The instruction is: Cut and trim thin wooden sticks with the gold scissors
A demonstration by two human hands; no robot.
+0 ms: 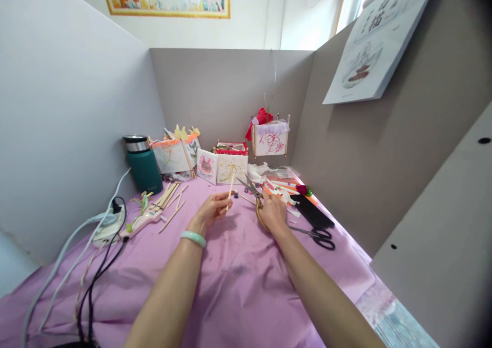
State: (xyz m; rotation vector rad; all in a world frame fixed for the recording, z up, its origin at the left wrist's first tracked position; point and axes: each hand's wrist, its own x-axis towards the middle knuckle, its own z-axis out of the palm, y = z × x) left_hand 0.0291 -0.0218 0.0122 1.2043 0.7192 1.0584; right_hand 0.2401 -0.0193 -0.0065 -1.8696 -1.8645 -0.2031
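Between the fingertips of my left hand is a thin pale wooden stick, held nearly upright. A light green bangle circles that wrist. To its right, my right hand is closed on a pair of scissors with gold handles. Their blades point up and left toward the stick, apart from it. Small dark bits lie on the purple cloth between the hands.
Left are a green bottle, loose sticks, a glue gun and a power strip with cables. Decorated boxes stand behind. Black-handled scissors and a black phone lie right. Grey partitions surround the table.
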